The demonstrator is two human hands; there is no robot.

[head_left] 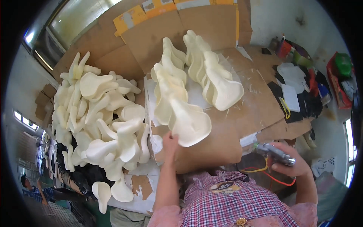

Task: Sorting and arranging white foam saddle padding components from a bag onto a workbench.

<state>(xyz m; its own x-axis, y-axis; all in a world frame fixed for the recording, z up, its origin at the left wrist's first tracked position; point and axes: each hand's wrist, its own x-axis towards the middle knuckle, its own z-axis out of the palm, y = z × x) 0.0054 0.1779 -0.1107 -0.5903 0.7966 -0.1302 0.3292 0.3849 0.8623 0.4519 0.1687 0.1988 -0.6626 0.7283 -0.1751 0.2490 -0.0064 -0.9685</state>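
My left hand (170, 143) pinches the near left edge of a cream spoon-shaped piece (191, 126), the front one in a row of overlapping pieces on the cardboard-covered table (223, 147). Off to the right, my right hand (291, 160) is wrapped round a silver spray gun (274, 152), held above the table's near right edge. An orange hose (281, 181) hangs beneath that hand. Beside the first row lies a second row of similar cream pieces (227, 90). The fingertips of my left hand are partly hidden.
A large heap of loose cream pieces (100, 117) fills the left side. Upright cardboard (208, 26) walls the back. At right lie a yellow cutter (284, 108), a white pad (290, 97), dark cloth and a red bag (336, 85). Another person (38, 191) sits far left.
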